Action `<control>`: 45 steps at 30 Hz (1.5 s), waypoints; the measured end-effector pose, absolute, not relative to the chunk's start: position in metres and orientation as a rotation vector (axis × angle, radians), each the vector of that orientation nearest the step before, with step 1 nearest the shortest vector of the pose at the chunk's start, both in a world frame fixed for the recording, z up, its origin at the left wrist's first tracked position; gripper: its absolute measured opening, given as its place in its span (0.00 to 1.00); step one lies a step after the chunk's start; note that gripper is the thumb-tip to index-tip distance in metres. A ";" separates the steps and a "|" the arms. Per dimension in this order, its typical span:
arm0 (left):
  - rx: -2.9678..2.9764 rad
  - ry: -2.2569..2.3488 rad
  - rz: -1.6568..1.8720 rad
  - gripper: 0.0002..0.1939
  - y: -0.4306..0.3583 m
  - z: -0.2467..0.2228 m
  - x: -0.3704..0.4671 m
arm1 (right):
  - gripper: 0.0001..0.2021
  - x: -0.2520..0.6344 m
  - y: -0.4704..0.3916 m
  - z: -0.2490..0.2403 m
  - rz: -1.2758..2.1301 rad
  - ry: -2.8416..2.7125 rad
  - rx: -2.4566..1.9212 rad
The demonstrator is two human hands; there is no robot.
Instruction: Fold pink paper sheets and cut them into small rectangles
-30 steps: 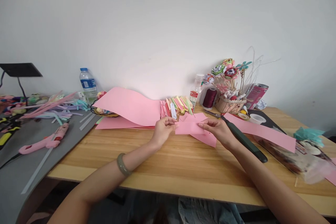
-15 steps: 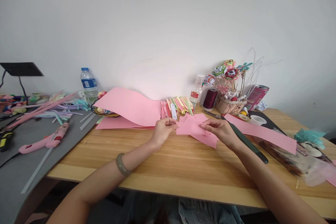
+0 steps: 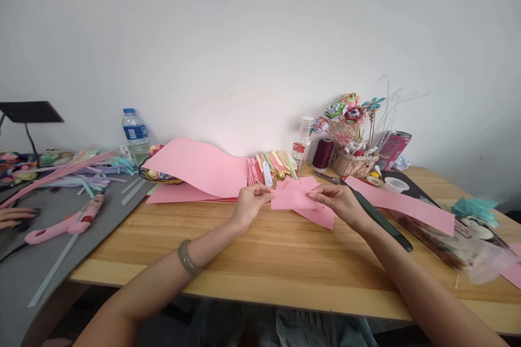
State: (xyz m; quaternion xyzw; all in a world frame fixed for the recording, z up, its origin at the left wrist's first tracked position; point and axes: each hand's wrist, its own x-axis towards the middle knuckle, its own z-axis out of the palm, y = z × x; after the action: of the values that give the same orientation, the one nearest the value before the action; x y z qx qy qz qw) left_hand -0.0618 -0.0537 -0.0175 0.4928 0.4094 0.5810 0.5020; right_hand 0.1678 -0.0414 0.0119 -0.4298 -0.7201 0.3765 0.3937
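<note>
Between my two hands I hold a small piece of pink paper (image 3: 293,198) by its opposite sides. My left hand (image 3: 253,205), with a ring and a bangle on its wrist, pinches the left edge. The right edge is pinched by my right hand (image 3: 337,201). Behind and below it lie more cut pink pieces (image 3: 319,217), partly covered. Large pink sheets (image 3: 203,169) lie to the left, the top one curling up. A long pink strip (image 3: 407,203) is on the right, over dark-handled scissors (image 3: 385,221).
At the left, another person's hand (image 3: 16,217) is near a pink glue gun (image 3: 67,225) on a grey mat. Along the wall stand a water bottle (image 3: 136,135), folded paper strips (image 3: 277,167), a clear bottle (image 3: 303,141), a thread spool (image 3: 323,153) and a basket (image 3: 355,164) of paper flowers.
Another person's hand has come into view at the left edge, where a black and yellow tool was. The view has shifted slightly; my hands keep the same hold on the paper.
</note>
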 end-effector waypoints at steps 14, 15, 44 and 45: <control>1.211 1.006 1.365 0.11 -0.054 -0.015 -0.061 | 0.19 0.167 -0.043 0.012 0.906 -1.867 -1.089; 1.219 1.006 1.361 0.11 -0.054 -0.015 -0.061 | 0.20 0.167 -0.043 0.012 0.898 -1.876 -1.087; 2.588 0.654 0.535 0.08 -0.091 -0.017 -0.105 | 0.13 0.163 -0.113 0.000 0.185 -2.822 -0.825; 2.636 0.664 0.502 0.09 -0.092 -0.015 -0.105 | 0.13 0.163 -0.114 -0.003 0.179 -2.811 -0.827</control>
State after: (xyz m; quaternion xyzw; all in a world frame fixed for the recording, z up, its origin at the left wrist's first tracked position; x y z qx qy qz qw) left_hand -0.1051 -0.0919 -0.0152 0.9368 0.2358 0.1782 0.1874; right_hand 0.1632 -0.1137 -0.0025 -0.2801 -0.9525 0.0606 0.1030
